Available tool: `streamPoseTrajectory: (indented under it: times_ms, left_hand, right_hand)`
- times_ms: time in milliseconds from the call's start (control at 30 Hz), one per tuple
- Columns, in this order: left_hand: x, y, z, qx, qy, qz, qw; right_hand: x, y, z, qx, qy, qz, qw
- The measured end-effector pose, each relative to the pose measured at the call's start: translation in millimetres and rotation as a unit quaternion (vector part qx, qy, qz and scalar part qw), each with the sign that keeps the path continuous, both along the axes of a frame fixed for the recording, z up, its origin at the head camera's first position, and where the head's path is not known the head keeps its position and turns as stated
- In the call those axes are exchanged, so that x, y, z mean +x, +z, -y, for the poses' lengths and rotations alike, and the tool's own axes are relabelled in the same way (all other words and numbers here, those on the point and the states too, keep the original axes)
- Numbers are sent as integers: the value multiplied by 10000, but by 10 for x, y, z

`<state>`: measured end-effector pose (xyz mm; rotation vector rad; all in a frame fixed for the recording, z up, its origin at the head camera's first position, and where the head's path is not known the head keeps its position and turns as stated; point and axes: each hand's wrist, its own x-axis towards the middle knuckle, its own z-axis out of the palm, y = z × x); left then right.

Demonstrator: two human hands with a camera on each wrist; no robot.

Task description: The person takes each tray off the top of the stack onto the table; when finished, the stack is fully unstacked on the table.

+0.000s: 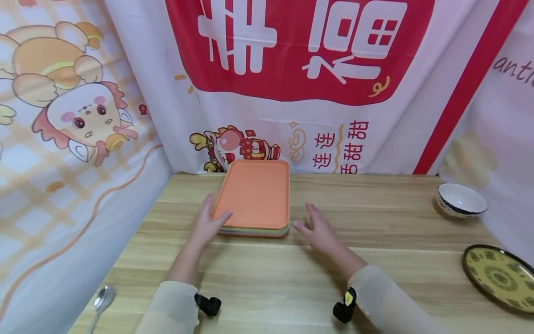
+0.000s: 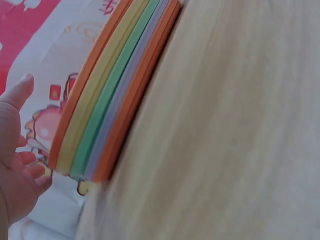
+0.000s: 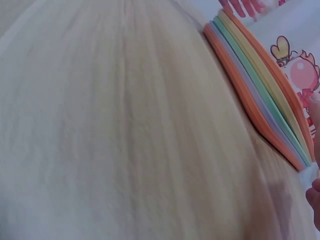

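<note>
A stack of several flat trays [image 1: 256,197], orange on top, lies on the wooden table [image 1: 267,273] against the back curtain. The stack's layered edge [image 2: 107,100] runs orange, yellow, green, lavender, orange, and its near edge [image 3: 260,90] appears again in the right wrist view. My left hand [image 1: 207,222] is at the stack's near left corner, fingers straight along the side and thumb touching the top tray's rim. Its palm [image 2: 15,170] faces the stack. My right hand [image 1: 319,228] hovers open just right of the near right corner, not touching it.
A white bowl with a dark rim [image 1: 460,200] stands at the right. A dark-rimmed plate with a green pattern [image 1: 498,277] lies at the near right edge. A metal spoon [image 1: 102,299] lies at the near left corner. Printed curtains close off the back and both sides.
</note>
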<state>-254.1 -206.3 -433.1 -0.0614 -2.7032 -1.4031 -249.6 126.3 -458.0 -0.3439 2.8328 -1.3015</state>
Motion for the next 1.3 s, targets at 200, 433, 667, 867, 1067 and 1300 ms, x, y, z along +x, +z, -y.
streamPoseTrajectory:
  times_ms: [200,433,667,867,1067,1300]
  left_hand:
    - [65,-186,154,888,-133,344,9954]
    - [58,-340,186,1729,-251,284,9842]
    - [34,-399,205,1982,-44,316,9797]
    - [39,-357,211,1736,96,304,9843]
    - [29,-272,223,1343,166,407,9900]
    - [13,-155,210,861,315,289,9954]
  right_hand:
    - [50,-92,180,-332,78,83,9994]
    - [24,-137,350,-578,70,113,9982]
    - [3,-156,436,-762,75,193,9969]
    - [5,-135,448,-886,80,256,9957]
    - [0,-131,440,-906,155,311,9953]
    - [-10,-151,433,-955,198,265,9949]
